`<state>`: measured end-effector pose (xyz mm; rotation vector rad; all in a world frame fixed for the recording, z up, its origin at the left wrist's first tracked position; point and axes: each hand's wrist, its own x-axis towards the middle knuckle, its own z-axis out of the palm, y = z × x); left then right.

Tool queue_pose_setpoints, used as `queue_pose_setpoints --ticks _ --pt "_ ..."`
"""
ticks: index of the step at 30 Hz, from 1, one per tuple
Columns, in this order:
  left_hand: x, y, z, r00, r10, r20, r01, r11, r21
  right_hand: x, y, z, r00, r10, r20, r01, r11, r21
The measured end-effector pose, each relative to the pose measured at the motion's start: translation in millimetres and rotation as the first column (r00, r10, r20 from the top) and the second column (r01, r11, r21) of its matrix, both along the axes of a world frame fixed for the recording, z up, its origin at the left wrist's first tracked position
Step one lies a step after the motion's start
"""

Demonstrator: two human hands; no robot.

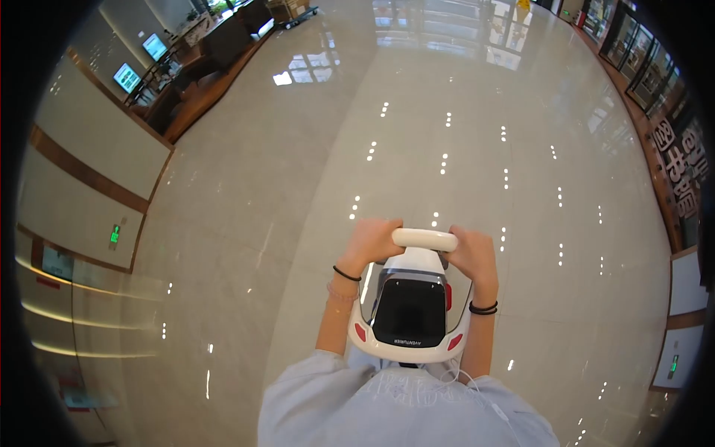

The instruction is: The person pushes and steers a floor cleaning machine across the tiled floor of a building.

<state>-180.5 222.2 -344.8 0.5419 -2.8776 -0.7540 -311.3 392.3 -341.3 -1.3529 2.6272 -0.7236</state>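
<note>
A person in a pale shirt (402, 410), a white cable (493, 406) trailing down the front, grips a white machine (406, 354) directly ahead of the chest. Its black panel (410, 309) faces up above the word "AVENTURIER," which reads upside down from here, with red lights (456, 341) at both lower corners. Dark bands (483, 308) circle both wrists; a pinkish bracelet (342, 291) rings the left.

Just beyond the panel, the left hand (374, 240) is clamped around the left end of the white handle (424, 239), and the right hand (474, 255) is clamped around the right end, the middle bare between them.

Glossy floor (253, 223) spreads around and ahead, dotted with reflected ceiling lights. Green signs glow low on the left wall (67, 179) and at right. Farther along, large white characters (674, 167) line the right side. At upper left, two lit screens (127, 77) stand by a brown counter (227, 52); beyond it, a box (287, 10) rides a cart (304, 16). A yellow sign (523, 4) stands far ahead.
</note>
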Motion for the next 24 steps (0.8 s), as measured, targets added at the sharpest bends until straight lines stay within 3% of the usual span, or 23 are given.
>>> queue_pose_setpoints --ticks 12,14,24 --pt "-6.9 -11.9 0.2 0.999 0.025 -0.022 -0.025 1.0 0.004 -7.9 -19.4 -5.2 0.999 -0.01 -0.049 0.012 0.999 0.039" --pt "-22.5 -31.5 -12.3 0.984 0.02 -0.177 -0.025 0.999 -0.026 -29.6 -38.5 -9.2 0.996 0.041 -0.084 -0.04 0.999 0.009" --pt "-94.9 -68.5 -7.1 0.994 0.041 -0.097 -0.04 0.999 0.006 -103.9 -83.1 1.5 0.984 0.064 -0.165 -0.056 0.997 0.047"
